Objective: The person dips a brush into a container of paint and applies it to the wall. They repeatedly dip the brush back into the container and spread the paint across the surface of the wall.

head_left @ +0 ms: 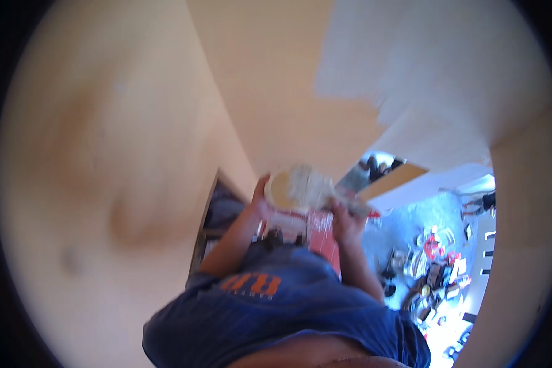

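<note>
My left hand is wrapped round the left edge of a yellowish, rounded holder in front of my chest. Whitish paste or paint seems to cover its right part. Close on the right, my right hand closes on the handle of a pale, smeared tool, which touches or overlaps the holder. Blur hides the tool's exact shape and where the two meet.
A tan wall rises at the left. Whitish coating covers part of the surface at the upper right. Red boards lie below my hands. Several items are scattered on the floor far below, with people at the right.
</note>
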The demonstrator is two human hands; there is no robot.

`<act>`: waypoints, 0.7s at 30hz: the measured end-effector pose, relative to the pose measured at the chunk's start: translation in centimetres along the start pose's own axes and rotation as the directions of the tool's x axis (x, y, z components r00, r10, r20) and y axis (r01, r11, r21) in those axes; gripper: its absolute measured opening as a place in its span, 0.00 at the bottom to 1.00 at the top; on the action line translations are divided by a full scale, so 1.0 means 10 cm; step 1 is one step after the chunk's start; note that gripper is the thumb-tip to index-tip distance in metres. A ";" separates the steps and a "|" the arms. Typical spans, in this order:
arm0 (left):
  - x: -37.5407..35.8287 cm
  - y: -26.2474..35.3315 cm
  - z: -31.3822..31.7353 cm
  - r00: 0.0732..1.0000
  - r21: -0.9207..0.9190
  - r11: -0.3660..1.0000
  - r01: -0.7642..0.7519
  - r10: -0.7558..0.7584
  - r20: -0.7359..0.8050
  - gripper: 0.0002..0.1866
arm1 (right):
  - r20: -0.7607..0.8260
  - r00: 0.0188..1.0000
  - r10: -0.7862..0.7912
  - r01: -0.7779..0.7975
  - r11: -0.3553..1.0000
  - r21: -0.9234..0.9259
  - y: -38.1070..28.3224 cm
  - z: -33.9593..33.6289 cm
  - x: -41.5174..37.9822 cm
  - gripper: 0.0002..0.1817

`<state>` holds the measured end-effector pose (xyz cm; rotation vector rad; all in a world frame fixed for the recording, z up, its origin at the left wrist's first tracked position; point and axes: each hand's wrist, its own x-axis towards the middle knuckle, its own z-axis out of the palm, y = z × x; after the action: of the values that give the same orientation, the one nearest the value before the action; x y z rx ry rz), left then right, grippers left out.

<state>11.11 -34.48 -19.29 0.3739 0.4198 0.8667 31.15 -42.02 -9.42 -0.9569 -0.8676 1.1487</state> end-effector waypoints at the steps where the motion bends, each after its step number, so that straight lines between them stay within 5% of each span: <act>1: 0.02 -0.01 -0.03 0.999 0.022 1.000 -0.013 0.014 -0.030 0.40 | 0.004 1.000 0.030 -0.030 0.998 0.047 0.01 -0.01 0.01 0.16; 3: 0.05 -0.05 -0.14 0.996 0.040 0.999 -0.023 0.027 -0.084 0.39 | -0.051 0.990 0.129 -0.117 0.975 0.188 -0.04 0.08 0.04 0.17; 5: 0.03 -0.02 -0.16 1.000 0.050 0.999 0.020 -0.019 -0.019 0.38 | -0.061 0.983 0.173 -0.166 0.980 0.114 0.02 0.05 0.07 0.19; 7: 0.02 -0.01 -0.12 0.997 -0.020 0.999 0.038 -0.039 -0.064 0.38 | -0.029 0.986 0.162 -0.152 0.966 0.209 0.00 0.06 0.07 0.19; 11: 0.05 -0.02 -0.19 0.999 0.054 0.998 0.022 -0.020 -0.033 0.39 | 0.000 0.994 0.108 -0.107 0.990 0.093 0.01 0.05 0.09 0.17; 15: 0.08 0.00 -0.20 0.998 0.012 0.999 0.031 -0.031 0.047 0.40 | 0.006 0.997 0.072 -0.071 0.956 0.286 -0.02 0.07 0.09 0.17; 17: 0.09 0.00 -0.15 0.999 -0.019 1.000 0.023 -0.023 0.050 0.40 | -0.012 0.987 0.160 -0.153 0.964 0.219 0.02 0.06 0.12 0.17; 21: 0.12 0.02 -0.33 0.986 -0.086 0.994 0.067 -0.052 0.160 0.39 | -0.030 0.983 0.181 -0.156 0.910 0.384 -0.07 0.15 0.08 0.18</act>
<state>10.02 -32.92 -22.26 0.3415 0.2428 0.7887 30.14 -41.10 -8.16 -0.7505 -0.4882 1.3672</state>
